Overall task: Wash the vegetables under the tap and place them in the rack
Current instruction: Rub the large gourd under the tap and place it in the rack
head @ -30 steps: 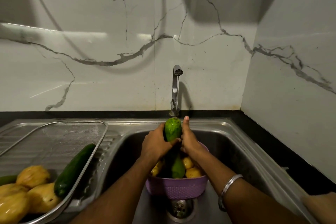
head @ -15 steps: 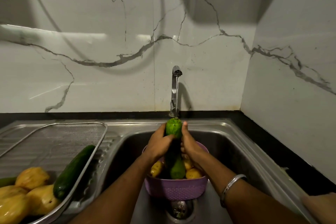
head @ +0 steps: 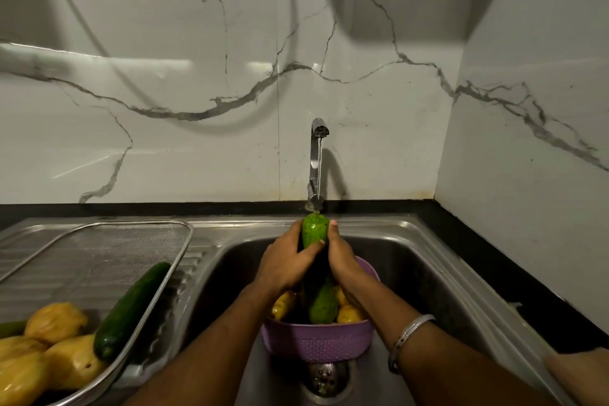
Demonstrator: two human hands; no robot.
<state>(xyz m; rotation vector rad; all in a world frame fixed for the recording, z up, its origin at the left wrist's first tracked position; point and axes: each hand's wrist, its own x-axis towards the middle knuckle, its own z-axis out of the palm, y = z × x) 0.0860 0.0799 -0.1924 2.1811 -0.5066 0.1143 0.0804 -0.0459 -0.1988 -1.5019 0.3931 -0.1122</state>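
Steel mesh rack (head: 178,277) sits well to the left of our left hand (head: 286,262), already holding yellow vegetables and a dark cucumber (head: 130,310). Both hands wrap the green cucumber (head: 315,230), left and right hand (head: 341,257) clasped on its sides, its tip under the tap (head: 317,158) stream. We should turn it as we rub, gripping firmly since it is wet, above the purple basket (head: 318,339).

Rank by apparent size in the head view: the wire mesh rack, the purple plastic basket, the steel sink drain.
1. Wire mesh rack, by far the largest.
2. Purple plastic basket.
3. Steel sink drain, smallest, though the basket partly hides it.
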